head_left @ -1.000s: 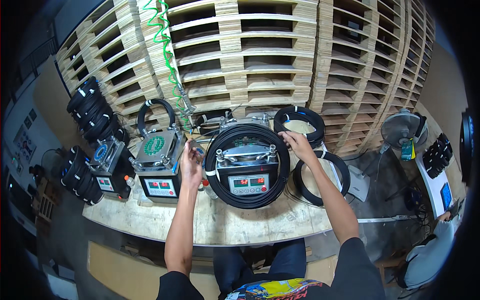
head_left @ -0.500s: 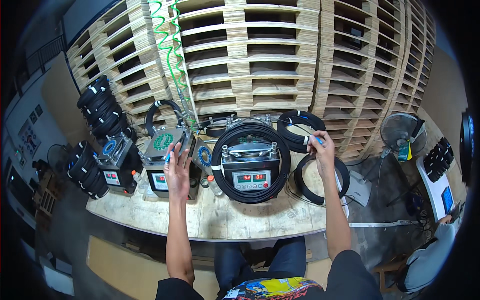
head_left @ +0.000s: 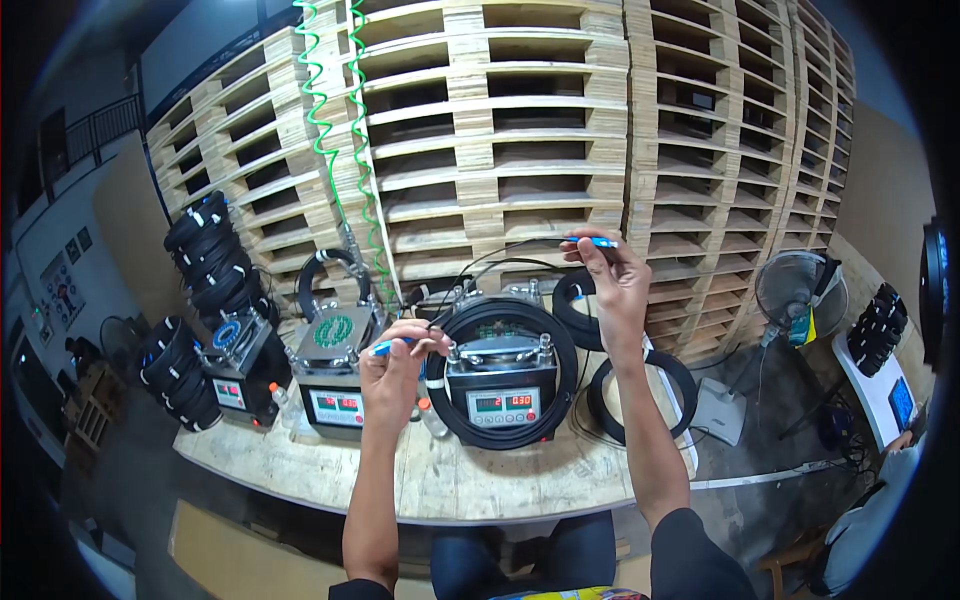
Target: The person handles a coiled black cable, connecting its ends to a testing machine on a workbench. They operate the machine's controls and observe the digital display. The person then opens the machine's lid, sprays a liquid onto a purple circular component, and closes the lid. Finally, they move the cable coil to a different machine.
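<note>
1. Fingers of the left hand (head_left: 395,365) pinch a blue connector (head_left: 383,347) at the end of a thin black cable (head_left: 478,265), just left of the middle tester (head_left: 500,385).
2. Fingers of the right hand (head_left: 615,285) are closed on the other blue connector (head_left: 598,242), held high, above and to the right of the middle tester.
3. The cable arcs between both hands over the black cable coil (head_left: 502,375) that rings the middle tester.
4. Judged from this, a steady pinch on the connector bodies, not the thin cable, and a loose arc without kinks would serve the handling best.
5. Left of the middle tester stand two more testers (head_left: 335,375) on the desk (head_left: 480,480); right of it lie further coils (head_left: 640,395).
6. Behind the middle tester rise stacked wooden pallets (head_left: 520,150), with a green spiral hose (head_left: 330,130) hanging down.
</note>
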`<state>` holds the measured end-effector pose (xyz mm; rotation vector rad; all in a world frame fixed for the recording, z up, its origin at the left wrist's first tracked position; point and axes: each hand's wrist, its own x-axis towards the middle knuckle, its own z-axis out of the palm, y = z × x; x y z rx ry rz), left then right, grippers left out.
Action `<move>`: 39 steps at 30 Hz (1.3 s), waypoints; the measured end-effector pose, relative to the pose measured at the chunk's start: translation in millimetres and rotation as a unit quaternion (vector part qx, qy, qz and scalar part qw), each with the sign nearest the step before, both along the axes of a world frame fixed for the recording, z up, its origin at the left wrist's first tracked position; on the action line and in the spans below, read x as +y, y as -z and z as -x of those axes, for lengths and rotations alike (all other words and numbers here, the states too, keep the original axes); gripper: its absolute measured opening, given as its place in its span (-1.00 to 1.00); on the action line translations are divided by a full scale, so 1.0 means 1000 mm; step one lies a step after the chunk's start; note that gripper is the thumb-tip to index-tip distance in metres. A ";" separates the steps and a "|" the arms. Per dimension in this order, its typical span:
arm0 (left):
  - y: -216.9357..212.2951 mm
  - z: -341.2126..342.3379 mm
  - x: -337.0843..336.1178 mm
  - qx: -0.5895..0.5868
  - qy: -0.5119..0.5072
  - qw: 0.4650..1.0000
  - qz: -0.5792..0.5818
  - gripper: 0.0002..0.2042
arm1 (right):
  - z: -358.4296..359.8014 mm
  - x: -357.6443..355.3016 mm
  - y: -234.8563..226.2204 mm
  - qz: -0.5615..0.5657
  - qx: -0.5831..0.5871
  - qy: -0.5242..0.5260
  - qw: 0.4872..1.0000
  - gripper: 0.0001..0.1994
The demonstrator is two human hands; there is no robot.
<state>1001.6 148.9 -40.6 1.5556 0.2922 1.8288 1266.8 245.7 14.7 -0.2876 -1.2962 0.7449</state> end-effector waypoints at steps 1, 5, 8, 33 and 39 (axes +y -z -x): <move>-0.006 0.000 0.001 -0.001 -0.021 1.000 0.022 -0.70 | 0.002 0.001 -0.006 -0.009 -0.024 0.009 1.000 -0.81; -0.027 -0.010 0.016 0.144 -0.195 0.969 0.039 -0.75 | 0.018 -0.025 -0.027 -0.066 -0.172 0.049 0.982 -0.85; -0.036 -0.031 0.024 0.193 -0.173 0.966 0.006 -0.79 | 0.035 -0.021 -0.014 -0.180 -0.281 0.114 0.936 -0.75; 0.004 -0.063 0.027 0.169 -0.251 0.951 0.060 -0.72 | 0.035 -0.028 0.055 -0.002 -0.358 -0.018 0.934 -0.70; 0.014 -0.055 0.021 0.240 -0.238 0.940 0.048 -0.74 | 0.036 -0.040 0.076 0.122 -0.266 -0.163 0.942 -0.72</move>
